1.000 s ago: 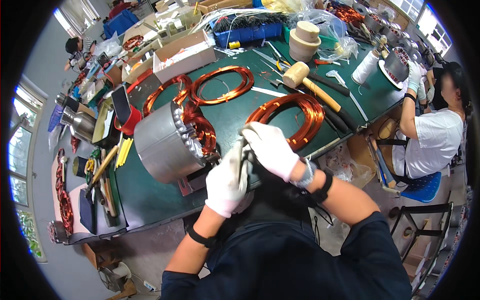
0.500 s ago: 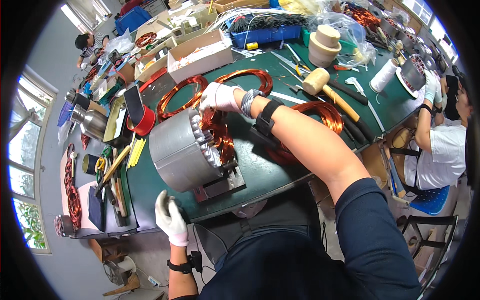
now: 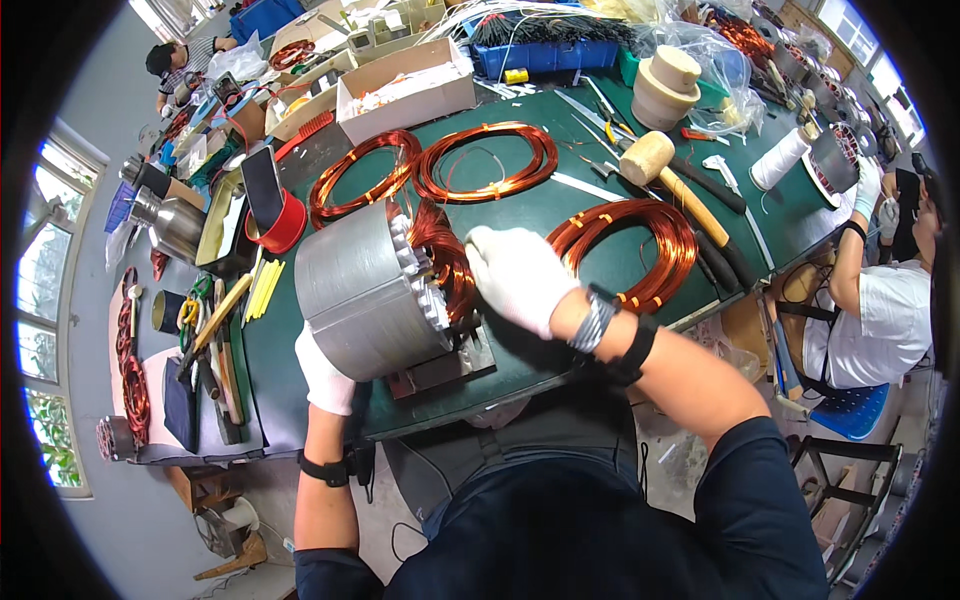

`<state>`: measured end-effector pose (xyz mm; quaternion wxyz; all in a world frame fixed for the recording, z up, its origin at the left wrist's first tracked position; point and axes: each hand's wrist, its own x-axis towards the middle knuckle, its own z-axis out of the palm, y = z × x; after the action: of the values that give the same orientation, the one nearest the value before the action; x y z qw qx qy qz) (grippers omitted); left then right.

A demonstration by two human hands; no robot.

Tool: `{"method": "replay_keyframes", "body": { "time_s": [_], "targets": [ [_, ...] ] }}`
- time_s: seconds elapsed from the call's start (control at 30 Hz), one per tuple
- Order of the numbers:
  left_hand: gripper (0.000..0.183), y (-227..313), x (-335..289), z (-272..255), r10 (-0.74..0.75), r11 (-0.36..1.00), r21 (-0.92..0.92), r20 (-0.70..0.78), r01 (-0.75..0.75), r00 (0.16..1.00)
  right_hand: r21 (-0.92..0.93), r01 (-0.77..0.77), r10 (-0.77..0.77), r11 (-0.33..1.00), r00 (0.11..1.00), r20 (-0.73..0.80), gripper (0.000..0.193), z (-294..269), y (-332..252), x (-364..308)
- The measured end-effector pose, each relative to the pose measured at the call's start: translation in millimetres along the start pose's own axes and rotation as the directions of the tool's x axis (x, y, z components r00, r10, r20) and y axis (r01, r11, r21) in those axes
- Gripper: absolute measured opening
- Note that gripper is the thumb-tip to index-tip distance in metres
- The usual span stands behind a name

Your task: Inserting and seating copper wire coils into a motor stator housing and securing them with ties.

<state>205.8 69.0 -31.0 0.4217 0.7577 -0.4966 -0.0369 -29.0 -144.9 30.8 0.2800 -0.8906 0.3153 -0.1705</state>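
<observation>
A grey metal stator core (image 3: 362,292) lies on its side on a small metal stand (image 3: 445,371) near the table's front edge. From its toothed right end, lined with white slot pieces, a bundle of copper windings (image 3: 450,262) bulges out. My right hand (image 3: 518,278), in a white glove, is beside this bundle with its fingers curled in; whether wire is between them is hidden. Against the core's lower left end rests my gloved left hand (image 3: 324,374), its fingers hidden behind the core.
Copper wire coils (image 3: 640,205) lie right of the core, with further coils (image 3: 485,195) behind it. A wooden mallet (image 3: 648,160), a white thread spool (image 3: 780,160) and a box (image 3: 405,115) stand farther back. Tools (image 3: 222,350) lie left. A co-worker (image 3: 880,310) sits at the right.
My right hand has come down and right from the top of the windings to their right side. My left hand has moved up from below the core to its left end.
</observation>
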Motion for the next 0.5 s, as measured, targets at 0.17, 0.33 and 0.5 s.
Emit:
{"method": "replay_keyframes", "body": {
  "time_s": [0.17,0.33,0.5],
  "targets": [
    [0.030,-5,8,10,-0.009,0.997,-0.077,-0.053,0.005,0.999,0.158,0.037,-0.002,0.987,0.976,-0.216,0.019,36,-1,-18],
    [0.031,25,12,-2,-0.048,0.976,-0.211,0.001,0.047,0.999,0.207,0.211,-0.164,0.955,0.961,-0.223,0.031,17,2,-22],
    [0.036,0,4,8,0.008,0.989,-0.145,-0.014,-0.010,1.000,0.102,-0.041,0.045,0.994,0.998,-0.044,0.040,20,-15,-17]
  ]
}}
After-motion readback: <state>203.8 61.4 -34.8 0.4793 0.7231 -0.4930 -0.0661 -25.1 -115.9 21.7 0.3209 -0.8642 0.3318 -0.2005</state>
